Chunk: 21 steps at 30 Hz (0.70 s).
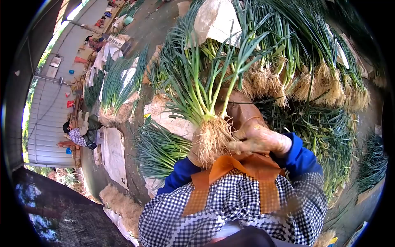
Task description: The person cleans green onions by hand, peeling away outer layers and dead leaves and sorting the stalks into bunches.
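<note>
A bunch of green onions [205, 96] stands upright in front of me, its pale roots [214, 138] hanging toward my chest. Behind those roots, my left hand [194, 154] grips the bunch from the left; most of its fingers are hidden. My right hand [259, 138], in a dirty-looking pale glove, is at the right side of the roots. Its fingers are drawn together with the tips at the root strands, and whether they pinch any is unclear. Brown covering [240, 109] shows over my lap behind the bunch.
Large rooted bunches of green onions [325, 82] lie across the far right. Loose green leaves [312, 136] are heaped below them. More green onions [160, 148] lie on sacking at my left. Further left, another person [80, 136] sits near a pale sack [114, 154] and stacked bunches [119, 88].
</note>
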Each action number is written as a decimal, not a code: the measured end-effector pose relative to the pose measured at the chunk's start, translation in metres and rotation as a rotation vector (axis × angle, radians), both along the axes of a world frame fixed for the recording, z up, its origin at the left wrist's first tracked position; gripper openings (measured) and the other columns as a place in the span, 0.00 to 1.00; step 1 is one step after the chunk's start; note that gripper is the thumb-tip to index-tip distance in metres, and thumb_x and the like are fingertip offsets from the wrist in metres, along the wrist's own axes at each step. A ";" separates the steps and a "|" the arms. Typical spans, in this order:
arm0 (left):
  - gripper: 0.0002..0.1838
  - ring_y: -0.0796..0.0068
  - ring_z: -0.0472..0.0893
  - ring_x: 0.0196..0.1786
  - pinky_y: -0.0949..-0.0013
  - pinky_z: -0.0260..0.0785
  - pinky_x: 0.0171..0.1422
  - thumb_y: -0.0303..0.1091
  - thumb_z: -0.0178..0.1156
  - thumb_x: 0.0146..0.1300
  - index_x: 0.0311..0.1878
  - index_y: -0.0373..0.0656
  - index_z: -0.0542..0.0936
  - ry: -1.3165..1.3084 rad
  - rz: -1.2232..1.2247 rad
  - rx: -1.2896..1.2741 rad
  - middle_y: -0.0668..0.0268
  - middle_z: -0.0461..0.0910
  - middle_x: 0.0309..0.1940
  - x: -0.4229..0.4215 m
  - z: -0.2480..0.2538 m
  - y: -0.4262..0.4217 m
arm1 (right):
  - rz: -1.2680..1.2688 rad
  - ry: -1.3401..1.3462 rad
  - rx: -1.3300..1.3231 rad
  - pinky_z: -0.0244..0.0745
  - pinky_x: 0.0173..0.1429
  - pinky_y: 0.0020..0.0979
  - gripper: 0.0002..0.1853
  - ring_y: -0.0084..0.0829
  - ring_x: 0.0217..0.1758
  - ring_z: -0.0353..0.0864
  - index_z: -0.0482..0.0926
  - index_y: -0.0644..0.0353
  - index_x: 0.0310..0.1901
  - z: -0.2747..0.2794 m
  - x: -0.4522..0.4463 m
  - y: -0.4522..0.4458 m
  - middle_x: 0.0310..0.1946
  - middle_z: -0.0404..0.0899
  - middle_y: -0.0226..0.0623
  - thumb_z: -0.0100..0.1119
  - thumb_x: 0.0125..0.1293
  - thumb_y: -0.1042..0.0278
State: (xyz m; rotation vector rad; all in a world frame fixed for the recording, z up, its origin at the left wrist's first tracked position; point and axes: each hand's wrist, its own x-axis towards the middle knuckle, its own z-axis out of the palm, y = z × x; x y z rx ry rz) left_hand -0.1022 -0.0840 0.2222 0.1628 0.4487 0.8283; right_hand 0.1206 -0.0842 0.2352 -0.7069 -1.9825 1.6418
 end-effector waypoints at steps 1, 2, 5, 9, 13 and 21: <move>0.24 0.61 0.78 0.46 0.59 0.74 0.50 0.49 0.50 0.64 0.55 0.40 0.70 -0.004 0.007 0.003 0.57 0.76 0.45 -0.002 -0.003 0.002 | -0.037 0.115 -0.335 0.63 0.21 0.24 0.20 0.17 0.17 0.68 0.77 0.63 0.30 0.018 0.008 -0.007 0.17 0.71 0.29 0.54 0.64 0.51; 0.24 0.61 0.78 0.46 0.58 0.74 0.50 0.49 0.50 0.64 0.55 0.40 0.70 0.004 0.013 -0.013 0.57 0.76 0.45 -0.006 -0.008 0.001 | -0.026 0.263 -0.418 0.61 0.20 0.23 0.19 0.17 0.15 0.67 0.76 0.64 0.28 0.009 0.020 -0.009 0.17 0.72 0.29 0.56 0.64 0.52; 0.25 0.61 0.77 0.46 0.58 0.73 0.52 0.50 0.51 0.63 0.55 0.40 0.71 0.023 0.017 -0.058 0.57 0.76 0.45 -0.016 -0.029 0.001 | -0.099 0.609 -0.313 0.59 0.16 0.23 0.17 0.18 0.13 0.67 0.74 0.63 0.22 -0.019 0.074 -0.033 0.15 0.72 0.31 0.56 0.63 0.58; 0.26 0.61 0.76 0.48 0.57 0.71 0.55 0.51 0.53 0.62 0.55 0.39 0.70 0.012 0.037 -0.068 0.57 0.75 0.46 -0.011 -0.019 0.001 | -0.746 -0.484 0.063 0.69 0.21 0.29 0.14 0.26 0.16 0.75 0.76 0.62 0.21 -0.014 0.126 -0.050 0.16 0.76 0.34 0.57 0.60 0.62; 0.32 0.61 0.76 0.50 0.57 0.70 0.57 0.53 0.57 0.58 0.58 0.39 0.68 0.113 -0.011 0.007 0.56 0.74 0.48 -0.011 -0.029 0.002 | -0.848 -0.291 0.580 0.73 0.28 0.32 0.09 0.33 0.23 0.79 0.83 0.51 0.37 -0.031 0.056 -0.016 0.26 0.81 0.34 0.67 0.52 0.66; 0.32 0.56 0.75 0.54 0.57 0.71 0.59 0.46 0.56 0.58 0.61 0.37 0.64 0.063 0.006 0.087 0.50 0.72 0.52 -0.005 -0.029 -0.008 | -0.149 0.094 0.734 0.70 0.38 0.34 0.08 0.36 0.33 0.74 0.75 0.60 0.32 -0.037 -0.036 0.048 0.29 0.74 0.36 0.56 0.62 0.65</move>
